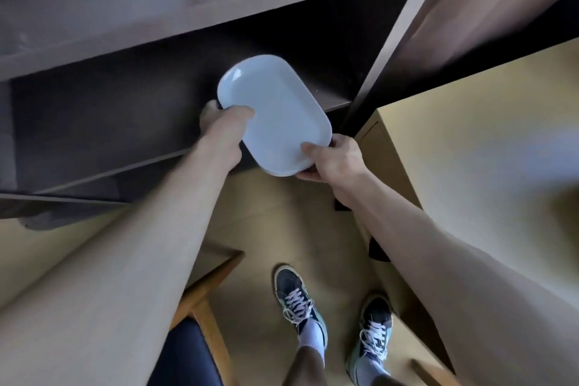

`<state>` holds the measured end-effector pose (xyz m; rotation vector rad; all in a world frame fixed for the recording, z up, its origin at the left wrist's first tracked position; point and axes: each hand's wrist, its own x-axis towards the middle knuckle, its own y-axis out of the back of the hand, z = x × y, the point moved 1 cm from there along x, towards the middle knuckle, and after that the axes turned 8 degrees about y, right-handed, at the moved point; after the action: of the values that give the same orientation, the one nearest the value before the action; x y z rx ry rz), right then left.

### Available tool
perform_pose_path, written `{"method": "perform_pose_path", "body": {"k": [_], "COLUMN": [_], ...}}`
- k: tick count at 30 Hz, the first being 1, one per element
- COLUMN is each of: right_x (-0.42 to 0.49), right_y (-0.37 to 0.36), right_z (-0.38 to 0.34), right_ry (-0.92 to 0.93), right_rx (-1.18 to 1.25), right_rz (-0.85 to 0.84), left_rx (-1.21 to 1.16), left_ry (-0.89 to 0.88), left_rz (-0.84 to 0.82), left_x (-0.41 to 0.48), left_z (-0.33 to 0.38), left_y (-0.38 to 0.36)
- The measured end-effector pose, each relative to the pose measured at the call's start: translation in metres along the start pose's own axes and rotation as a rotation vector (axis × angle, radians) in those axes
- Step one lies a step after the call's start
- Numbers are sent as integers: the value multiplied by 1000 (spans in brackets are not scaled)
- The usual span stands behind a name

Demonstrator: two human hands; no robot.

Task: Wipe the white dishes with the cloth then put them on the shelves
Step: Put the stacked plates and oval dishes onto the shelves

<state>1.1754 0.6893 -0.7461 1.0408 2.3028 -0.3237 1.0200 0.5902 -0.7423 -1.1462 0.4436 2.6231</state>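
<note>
Both hands, left hand (224, 125) and right hand (333, 157), grip the plain white oblong ceramic dish (275, 113) at the dark brown wooden shelf (103, 122); no writing visible.

Beyond your left hand (224, 131) stands a dark brown wooden shelf unit (125, 122), its inner boards deep in shadow. Below both hands you see a pale yellowish wooden floor (282, 213). Under your left arm sits a light wooden chair with a dark seat (200, 291); just beside your right hand (335, 160), a pale wooden table (485, 135).
</note>
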Motion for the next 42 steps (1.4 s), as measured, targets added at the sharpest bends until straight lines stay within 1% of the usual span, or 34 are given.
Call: {"method": "perform_pose_path", "body": {"k": [4, 8, 11, 15, 17, 21, 24, 26, 28, 30, 31, 34, 35, 36, 37, 39, 42], "right_x": [42, 78, 99, 120, 129, 141, 146, 142, 126, 103, 87, 29, 10, -7, -21, -52, -98], "right_y": [-10, -23, -31, -35, -35, -35, -34, -28, -19, -7, 0, 31, 47, 64, 84, 131, 211], "right_z": [-8, -17, -20, -22, -27, -39, -42, -42, -40, -39, -40, -41, -41, -40, -39, -39, -44], "right_ry": [26, 31, 24, 24, 41, 94, 169, 128, 79, 91, 145, 380, 425, 430, 423, 395, 389], "right_rx": [52, 104, 121, 98, 12, -382, -513, -459, -322, -283, -351, -731, -834, -902, -930, -932, -863], "right_rz": [66, 126, 166, 175, 176, 148, 188, 159, 90, 44, 26, -32, -56, -79, -84, -31, 175], "left_rx": [42, 142, 183, 277, 286, 358, 453, 474, 455, 467, 497, 615, 655, 671, 683, 709, 766], "left_ry": [-41, -75, -93, -189, -215, -260, -279, -270, -243, -237, -246, -331, -358, -380, -401, -433, -502], "left_rz": [-88, -40, -45, -6, 15, 104, 125, 125, 128, 138, 128, 69, 62, 49, 21, -116, -392], "left_x": [18, 37, 53, 76, 86, 101, 105, 100, 85, 59, 41, -22, -43, -64, -86, -128, -187], "left_z": [7, 15, 24, 32, 35, 44, 49, 50, 44, 32, 23, -5, -12, -18, -21, -29, -37], "left_y": [-26, -41, -48, -54, -57, -61, -63, -64, -61, -54, -51, -45, -47, -52, -62, -90, -155]}}
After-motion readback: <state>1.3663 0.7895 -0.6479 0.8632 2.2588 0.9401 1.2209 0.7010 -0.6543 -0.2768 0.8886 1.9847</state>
